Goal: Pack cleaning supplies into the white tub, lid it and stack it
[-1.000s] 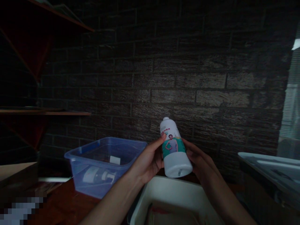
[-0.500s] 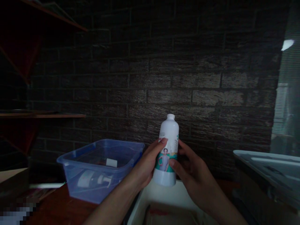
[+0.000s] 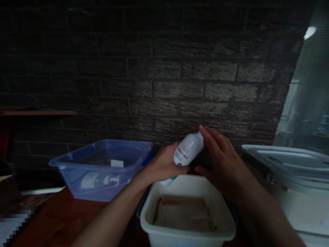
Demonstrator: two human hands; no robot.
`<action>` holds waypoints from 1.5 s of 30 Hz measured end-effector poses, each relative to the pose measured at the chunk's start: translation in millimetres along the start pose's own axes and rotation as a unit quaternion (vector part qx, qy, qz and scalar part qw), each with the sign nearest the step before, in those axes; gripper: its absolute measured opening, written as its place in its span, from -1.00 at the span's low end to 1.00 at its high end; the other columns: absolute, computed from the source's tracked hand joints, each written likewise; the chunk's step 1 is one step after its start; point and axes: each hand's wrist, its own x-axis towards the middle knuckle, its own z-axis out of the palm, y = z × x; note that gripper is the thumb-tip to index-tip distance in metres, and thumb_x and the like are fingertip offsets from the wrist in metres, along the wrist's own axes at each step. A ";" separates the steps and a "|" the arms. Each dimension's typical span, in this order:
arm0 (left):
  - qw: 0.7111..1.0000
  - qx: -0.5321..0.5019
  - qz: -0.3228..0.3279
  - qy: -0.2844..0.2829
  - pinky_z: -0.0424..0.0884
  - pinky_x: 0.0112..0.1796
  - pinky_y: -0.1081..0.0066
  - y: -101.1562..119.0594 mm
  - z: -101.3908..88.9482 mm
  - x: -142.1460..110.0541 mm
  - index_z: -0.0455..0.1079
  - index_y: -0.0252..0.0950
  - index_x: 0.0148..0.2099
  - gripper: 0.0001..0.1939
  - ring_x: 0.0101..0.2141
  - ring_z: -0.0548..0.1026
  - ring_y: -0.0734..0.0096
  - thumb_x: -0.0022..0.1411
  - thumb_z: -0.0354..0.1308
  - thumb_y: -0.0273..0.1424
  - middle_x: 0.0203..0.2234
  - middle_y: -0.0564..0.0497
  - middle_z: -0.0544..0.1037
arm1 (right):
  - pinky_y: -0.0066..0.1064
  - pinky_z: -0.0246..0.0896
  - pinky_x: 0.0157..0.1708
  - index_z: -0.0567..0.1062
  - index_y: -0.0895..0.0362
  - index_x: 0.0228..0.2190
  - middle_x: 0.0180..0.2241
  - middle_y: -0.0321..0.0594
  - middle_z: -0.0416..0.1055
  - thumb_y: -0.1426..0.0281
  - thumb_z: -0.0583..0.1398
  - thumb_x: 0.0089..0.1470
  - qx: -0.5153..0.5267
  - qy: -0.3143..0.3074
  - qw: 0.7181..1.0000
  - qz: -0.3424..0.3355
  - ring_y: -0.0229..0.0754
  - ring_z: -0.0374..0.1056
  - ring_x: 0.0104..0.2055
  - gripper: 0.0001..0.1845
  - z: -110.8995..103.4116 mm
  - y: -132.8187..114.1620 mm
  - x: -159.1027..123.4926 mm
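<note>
My left hand [image 3: 164, 163] is wrapped round a white plastic bottle [image 3: 189, 148] with red and green print, its thumb across the front. The bottle is tilted, its neck up and to the right, above a cream-coloured bin [image 3: 189, 233]. My right hand [image 3: 223, 157] is at the bottle's neck, its fingertips against or just beside the top and its thumb spread away below. Its fingers hide the bottle's mouth, so I cannot tell whether there is a cap. A flat brownish item [image 3: 183, 216] lies inside the bin.
To the left, a clear bluish plastic tub [image 3: 84, 173] holds a pump bottle [image 3: 89, 180] lying on its side and a white card [image 3: 117, 163]. A container with a pale lid [image 3: 290, 159] stands at the right. Behind is a dark brick wall [image 3: 164, 68]; a shelf [image 3: 38, 113] juts out at left.
The bottle has gone from upright to tilted right. My right hand has left its lower side and risen to the neck. The view has turned down and right, showing more of the bin.
</note>
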 end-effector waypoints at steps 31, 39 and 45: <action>0.857 0.469 0.054 -0.207 0.45 -0.01 0.05 -21.9 2.1 -50.1 0.45 -0.39 0.06 -0.36 -0.04 0.54 -0.18 -0.02 0.39 -0.15 -0.05 -0.30 0.56 | -0.20 0.41 -0.12 0.45 0.15 0.10 -0.03 -0.02 0.53 0.16 0.37 -0.03 0.115 -0.360 0.926 -0.010 0.07 0.48 -0.05 -0.32 45.7 24.5 -28.5; 0.806 0.531 0.042 -0.257 0.55 -0.12 0.06 -32.8 28.4 -49.4 0.45 -0.46 0.11 -0.46 -0.10 0.61 -0.16 0.04 0.29 -0.49 -0.08 -0.34 0.62 | -0.13 0.39 -0.03 0.52 0.26 -0.03 -0.04 0.09 0.52 0.29 0.37 -0.09 0.027 -0.354 0.933 -0.059 0.16 0.47 -0.01 -0.44 86.4 27.4 -43.2; 0.805 0.521 0.026 -0.282 0.55 -0.12 0.05 -42.0 43.6 -45.5 0.48 -0.45 0.08 -0.62 -0.10 0.62 -0.15 0.22 0.10 -0.61 -0.09 -0.34 0.64 | -0.01 0.30 0.08 0.57 0.21 -0.12 0.05 0.11 0.43 0.43 0.19 0.16 -0.046 -0.336 0.937 -0.078 0.22 0.34 0.15 -0.73 94.8 23.2 -55.1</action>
